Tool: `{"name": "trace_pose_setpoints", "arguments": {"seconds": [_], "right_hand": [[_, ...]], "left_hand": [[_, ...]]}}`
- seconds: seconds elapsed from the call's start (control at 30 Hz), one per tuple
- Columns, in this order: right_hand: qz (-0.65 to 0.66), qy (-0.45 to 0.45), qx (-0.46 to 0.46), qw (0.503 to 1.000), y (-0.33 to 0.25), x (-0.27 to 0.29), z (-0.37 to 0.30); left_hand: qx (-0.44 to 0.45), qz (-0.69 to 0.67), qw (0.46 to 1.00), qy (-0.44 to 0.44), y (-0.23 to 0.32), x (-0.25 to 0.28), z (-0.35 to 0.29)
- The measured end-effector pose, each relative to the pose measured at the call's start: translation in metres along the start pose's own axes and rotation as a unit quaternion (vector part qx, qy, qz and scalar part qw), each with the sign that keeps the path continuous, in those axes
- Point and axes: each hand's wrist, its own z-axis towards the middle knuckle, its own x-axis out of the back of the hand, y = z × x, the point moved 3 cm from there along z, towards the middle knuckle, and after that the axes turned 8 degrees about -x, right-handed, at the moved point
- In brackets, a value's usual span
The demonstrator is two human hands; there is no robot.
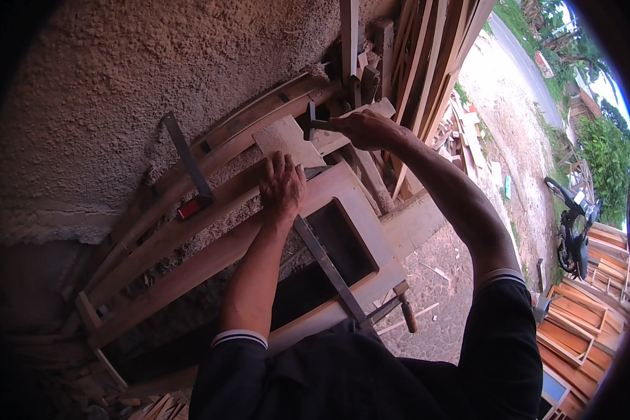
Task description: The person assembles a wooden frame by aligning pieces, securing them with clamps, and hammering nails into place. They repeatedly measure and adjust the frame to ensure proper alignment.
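Note:
My left hand (282,187) lies with its fingers stretched over the lower edge of a short pale wooden board (284,136). The board rests at the upper end of a wooden frame (332,183) with a rectangular opening. To the right, my right hand (367,130) is closed round the handle of what looks like a hammer (312,112), its narrow metal head just beyond the board's right edge. A steel bar clamp (329,269) crosses the frame below my left hand. Its wooden handle (408,315) sticks out past the frame's near edge.
Another bar clamp (183,155) with a red part stands at the left by a rough wall (140,77). Long timber strips (427,77) lean at the back. Outside at right are a motorcycle (574,231) and stacked wooden frames (577,325).

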Motion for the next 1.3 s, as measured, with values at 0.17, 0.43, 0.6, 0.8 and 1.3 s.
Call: {"name": "trace_pose_setpoints", "arguments": {"seconds": [0.17,0.43,0.6,0.8,1.3], "right_hand": [[-0.063,-0.074,0.065,0.993,-0.006,0.001,-0.006],[-0.063,-0.087,0.063,0.992,-0.006,0.006,-0.015],[0.050,0.000,0.055,0.997,0.002,-0.024,-0.042],[0.436,0.203,-0.169,0.861,0.061,-0.116,-0.167],[0.257,0.175,-0.463,0.830,0.106,-0.267,-0.297]], "left_hand": [[-0.006,-0.012,1.000,0.013,0.000,-0.001,0.000],[-0.036,-0.002,0.999,0.035,-0.001,-0.004,0.001],[-0.054,-0.021,0.998,0.032,-0.003,-0.008,0.004],[-0.006,-0.060,0.998,-0.032,-0.003,-0.010,0.001],[-0.005,-0.081,0.992,-0.100,-0.002,-0.007,0.007]]}}
